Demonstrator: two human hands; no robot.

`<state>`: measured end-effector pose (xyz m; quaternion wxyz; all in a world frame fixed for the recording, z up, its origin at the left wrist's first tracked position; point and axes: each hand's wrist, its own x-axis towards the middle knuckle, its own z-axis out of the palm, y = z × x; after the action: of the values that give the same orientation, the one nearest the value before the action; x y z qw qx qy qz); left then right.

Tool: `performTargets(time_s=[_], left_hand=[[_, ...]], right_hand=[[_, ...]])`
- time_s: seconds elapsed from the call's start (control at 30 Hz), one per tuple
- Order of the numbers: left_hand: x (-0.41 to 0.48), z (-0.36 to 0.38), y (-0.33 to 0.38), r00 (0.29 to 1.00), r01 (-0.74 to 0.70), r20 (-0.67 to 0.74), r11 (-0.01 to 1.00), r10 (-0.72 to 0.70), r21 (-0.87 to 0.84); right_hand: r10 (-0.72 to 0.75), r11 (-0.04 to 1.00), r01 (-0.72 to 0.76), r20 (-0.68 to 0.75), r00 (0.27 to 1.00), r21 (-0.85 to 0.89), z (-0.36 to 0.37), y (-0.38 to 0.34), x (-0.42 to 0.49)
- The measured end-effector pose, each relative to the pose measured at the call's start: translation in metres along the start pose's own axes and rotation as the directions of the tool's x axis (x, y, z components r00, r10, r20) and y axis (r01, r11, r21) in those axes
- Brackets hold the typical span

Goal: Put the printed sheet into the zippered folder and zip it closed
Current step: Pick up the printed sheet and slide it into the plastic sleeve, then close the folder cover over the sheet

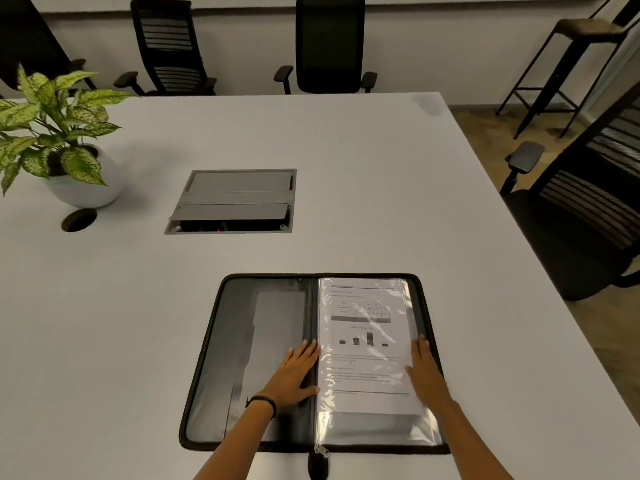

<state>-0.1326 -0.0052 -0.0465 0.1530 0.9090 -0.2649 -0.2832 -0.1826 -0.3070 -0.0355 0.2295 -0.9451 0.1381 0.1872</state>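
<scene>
Now we press both flat, open hands, left hand (296,370) and right hand (425,370), beside the sheet (367,344), steadying the open folder (221,358) for closing.

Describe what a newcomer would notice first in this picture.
The black zippered folder lies open on the near side of the white table, with the white printed sheet under clear plastic in its right half. The left hand lies flat beside the spine, the right hand on the sheet's right edge. A leafy green plant in a round white pot stands far left.
</scene>
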Motion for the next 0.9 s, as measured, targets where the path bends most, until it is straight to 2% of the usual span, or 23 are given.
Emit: performTargets(time_s=[0.07,0.13,0.3,0.37,0.43,0.53,0.6,0.7,0.77,0.83,0.9], left_hand=[[-0.010,0.000,-0.003,0.999,-0.029,-0.019,0.999,0.028,-0.034],[-0.018,-0.003,-0.007,0.998,0.000,-0.058,0.996,-0.005,-0.087],[-0.041,-0.016,-0.028,0.951,0.245,-0.164,0.962,-0.263,-0.120],[-0.055,-0.019,-0.043,0.887,0.397,-0.200,0.909,-0.416,-0.129],[-0.071,-0.018,-0.056,0.790,0.525,-0.248,0.827,-0.561,-0.201],[-0.096,-0.010,-0.071,0.630,0.642,-0.242,0.670,-0.738,-0.373],[-0.106,-0.005,-0.078,0.581,0.601,-0.208,0.587,-0.787,-0.543],[-0.112,-0.005,-0.087,0.604,0.461,-0.241,0.580,-0.760,-0.672],[-0.115,-0.013,-0.089,0.585,0.375,-0.249,0.529,-0.772,-0.761],[-0.119,-0.027,-0.089,0.548,0.304,-0.241,0.459,-0.801,-0.835],[-0.123,-0.044,-0.090,0.507,0.285,-0.247,0.431,-0.826,-0.856]], right_hand=[[-0.038,0.994,0.028,-0.094,0.995,-0.105,0.009,0.002,-0.010],[-0.081,0.987,0.062,-0.122,0.989,-0.151,0.016,0.002,-0.017],[-0.106,0.983,0.080,-0.153,0.983,-0.164,0.030,0.006,-0.034],[-0.145,0.984,0.113,-0.242,0.960,-0.140,0.035,0.011,-0.039],[-0.158,0.986,0.134,-0.290,0.944,-0.102,0.040,0.017,-0.045],[-0.124,0.979,0.091,-0.176,0.976,-0.183,0.043,0.025,-0.053],[-0.092,0.975,0.060,-0.143,0.985,-0.214,0.043,0.025,-0.055],[-0.067,0.979,0.046,-0.096,0.993,-0.201,0.034,0.016,-0.056],[-0.076,0.984,0.059,-0.092,0.993,-0.170,0.024,0.008,-0.055],[-0.107,0.991,0.098,-0.097,0.990,-0.093,0.013,-0.004,-0.052],[-0.127,0.991,0.132,-0.107,0.986,0.038,0.003,-0.018,-0.050]])
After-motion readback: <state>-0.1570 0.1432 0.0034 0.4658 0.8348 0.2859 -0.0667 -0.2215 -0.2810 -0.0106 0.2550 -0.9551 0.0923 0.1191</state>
